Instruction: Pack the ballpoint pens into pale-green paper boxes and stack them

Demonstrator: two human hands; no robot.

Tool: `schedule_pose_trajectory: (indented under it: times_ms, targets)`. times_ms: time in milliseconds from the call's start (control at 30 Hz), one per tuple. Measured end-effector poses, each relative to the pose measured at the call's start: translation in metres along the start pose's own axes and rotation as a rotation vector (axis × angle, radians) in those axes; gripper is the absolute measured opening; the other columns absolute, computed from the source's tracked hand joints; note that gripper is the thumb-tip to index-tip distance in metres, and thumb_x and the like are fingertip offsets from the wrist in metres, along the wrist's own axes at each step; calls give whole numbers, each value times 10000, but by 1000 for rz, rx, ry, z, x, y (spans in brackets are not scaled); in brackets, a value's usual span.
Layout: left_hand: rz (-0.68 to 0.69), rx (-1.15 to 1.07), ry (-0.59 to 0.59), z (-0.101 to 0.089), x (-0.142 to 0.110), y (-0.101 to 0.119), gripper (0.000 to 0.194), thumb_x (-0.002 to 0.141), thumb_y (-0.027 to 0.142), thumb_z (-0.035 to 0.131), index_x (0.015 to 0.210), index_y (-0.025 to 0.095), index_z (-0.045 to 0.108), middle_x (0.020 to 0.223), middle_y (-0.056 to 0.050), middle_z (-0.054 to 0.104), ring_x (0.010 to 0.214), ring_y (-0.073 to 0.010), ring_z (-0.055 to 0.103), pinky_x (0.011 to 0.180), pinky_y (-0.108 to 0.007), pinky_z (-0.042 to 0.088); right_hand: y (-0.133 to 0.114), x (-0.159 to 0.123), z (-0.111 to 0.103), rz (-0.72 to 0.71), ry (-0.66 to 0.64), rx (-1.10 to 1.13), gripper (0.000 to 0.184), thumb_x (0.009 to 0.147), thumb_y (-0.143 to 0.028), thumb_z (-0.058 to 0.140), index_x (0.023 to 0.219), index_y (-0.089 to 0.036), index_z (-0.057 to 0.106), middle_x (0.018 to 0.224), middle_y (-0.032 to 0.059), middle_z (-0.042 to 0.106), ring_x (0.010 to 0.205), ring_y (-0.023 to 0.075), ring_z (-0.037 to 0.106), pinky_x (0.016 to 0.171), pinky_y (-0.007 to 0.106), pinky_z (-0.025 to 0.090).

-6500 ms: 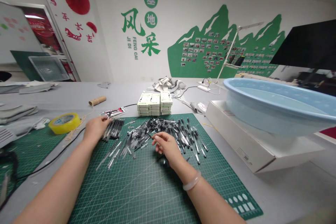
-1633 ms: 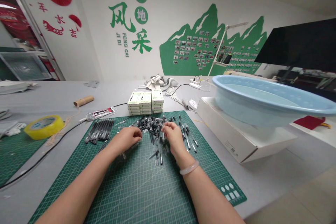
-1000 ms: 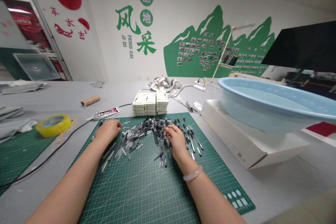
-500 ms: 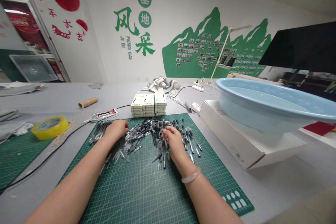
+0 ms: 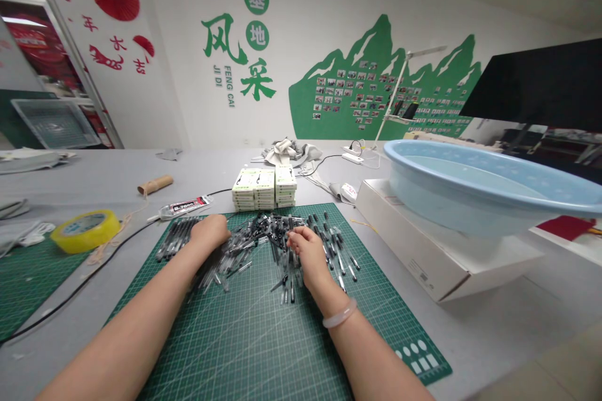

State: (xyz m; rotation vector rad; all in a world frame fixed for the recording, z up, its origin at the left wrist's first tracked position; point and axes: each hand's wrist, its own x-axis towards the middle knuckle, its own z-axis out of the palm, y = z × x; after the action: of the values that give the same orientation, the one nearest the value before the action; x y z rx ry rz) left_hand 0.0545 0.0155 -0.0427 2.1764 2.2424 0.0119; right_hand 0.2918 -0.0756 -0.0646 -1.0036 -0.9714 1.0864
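Observation:
A loose heap of pen parts (image 5: 242,247), with clear barrels and black pieces, spreads over a green cutting mat (image 5: 263,338). My left hand (image 5: 210,230) is over the left side of the heap, palm down, its fingers turned away and hidden behind the hand. At the heap's right side, my right hand (image 5: 308,250) has thumb and fingers pinched together; whatever they hold is too small to make out. Black-ended pens (image 5: 336,250) lie scattered to the right of that hand. A row of pens (image 5: 176,238) lies side by side left of my left hand.
Small white-and-green boxes (image 5: 256,188) are stacked behind the heap. On the left are yellow tape (image 5: 87,230), a glue tube (image 5: 185,207) and a black cable (image 5: 79,288). A blue basin (image 5: 423,182) sits on a white carton (image 5: 433,263) at the right.
The view has shifted slightly to the right. My left hand has moved very little over the heap, and my right hand keeps its pinch in about the same place.

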Motion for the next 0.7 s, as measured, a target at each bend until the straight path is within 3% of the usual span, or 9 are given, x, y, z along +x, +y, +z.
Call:
schedule_pose_trajectory:
  times_ms: [133,200,267,333,433,500,700]
  targets:
    - [-1,-22,64,-12,-9,-5,204,657,249,516,749,154,670,893,-178,703,865,-309,651,655,-322,463,-2,-1,1,-3,-4,-14,102,700,-269,599,700,-169,578,568,-28,555,522,109,418,512,239,285]
    - [16,-144,133,-19,-18,-2,155,659,265,522,710,171,634,789,-129,695,799,-274,647,643,-304,448,-4,-3,3,18,-10,-17,99,697,-268,596,706,-170,577,563,-29,558,513,108,414,510,239,285]
    - [50,-429,174,-26,-30,5,108,652,277,545,691,185,586,651,-57,648,667,-219,621,597,-281,433,-6,-5,4,30,-37,-28,91,701,-264,591,713,-175,576,567,-31,565,507,107,410,517,239,293]
    - [114,-851,131,-33,-45,16,104,654,267,565,723,192,547,586,6,588,536,-155,557,524,-251,413,-6,-7,7,15,-89,-46,70,703,-248,589,712,-181,574,579,-33,571,522,109,432,538,240,315]
    - [238,-1451,-26,-43,-67,34,179,677,242,605,833,195,530,681,28,589,511,-98,510,470,-207,396,-3,-10,10,-37,-177,-58,41,703,-221,590,727,-188,580,623,-31,578,591,126,500,590,243,357]
    - [275,-1669,-94,-50,-76,44,214,692,242,646,871,188,541,756,15,605,573,-86,534,514,-195,429,-2,-11,12,-71,-218,-69,41,704,-208,592,740,-190,588,653,-28,581,623,131,518,611,245,372]
    - [299,-1778,-97,-54,-86,57,223,727,300,685,871,162,585,817,-35,645,724,-129,606,645,-238,497,-5,-16,15,-125,-291,-149,52,718,-209,598,762,-188,618,684,-15,584,642,137,511,627,252,390]
